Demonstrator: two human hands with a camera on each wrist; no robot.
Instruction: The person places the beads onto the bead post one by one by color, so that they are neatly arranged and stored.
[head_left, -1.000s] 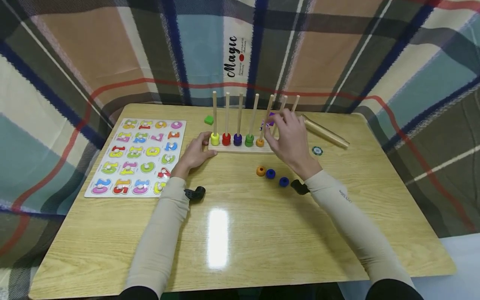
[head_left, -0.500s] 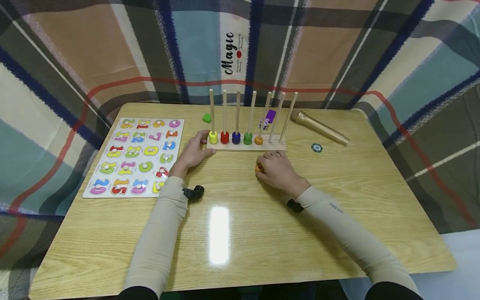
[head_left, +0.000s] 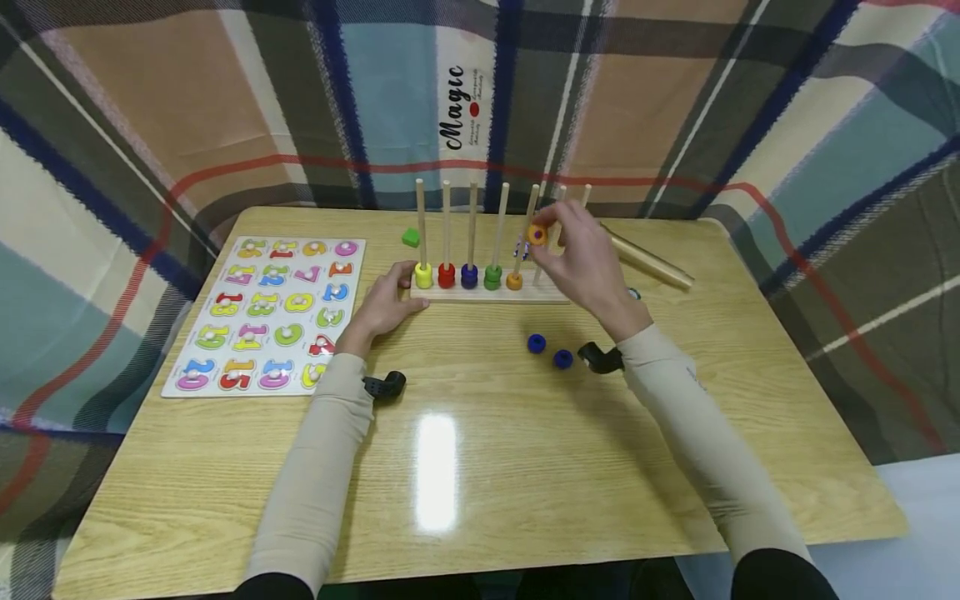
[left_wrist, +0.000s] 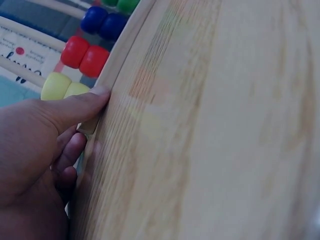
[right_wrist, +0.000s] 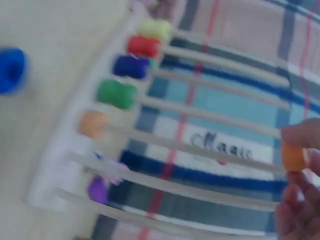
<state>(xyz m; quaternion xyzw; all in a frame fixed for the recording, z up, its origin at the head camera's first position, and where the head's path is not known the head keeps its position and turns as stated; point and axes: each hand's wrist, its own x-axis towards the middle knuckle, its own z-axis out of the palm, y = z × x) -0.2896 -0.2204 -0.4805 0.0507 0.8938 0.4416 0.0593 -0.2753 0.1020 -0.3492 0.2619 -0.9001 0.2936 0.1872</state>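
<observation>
A wooden peg stand [head_left: 480, 296] with a row of upright rods stands at the far side of the table. Its first four rods carry pairs of yellow [head_left: 423, 276], red [head_left: 446, 276], dark blue and green [head_left: 492, 277] beads; the fifth has one orange bead [head_left: 513, 282] at its foot. My left hand [head_left: 382, 304] grips the stand's left end, thumb on the front edge [left_wrist: 82, 107]. Between thumb and fingers, my right hand [head_left: 588, 258] pinches another orange bead [right_wrist: 293, 157] near the fifth rod's top; whether the rod enters it I cannot tell.
Two blue beads [head_left: 536, 343] lie in front of the stand. At left is a number puzzle board [head_left: 262, 317]. A green block [head_left: 411, 237] sits behind the stand, a purple piece [right_wrist: 98, 190] beyond its right end, and a gold tube [head_left: 652, 260] at right.
My right hand reached down to the loose beads, picked up the orange one and raised it to the rod tops. The left hand stays at the stand's end.
</observation>
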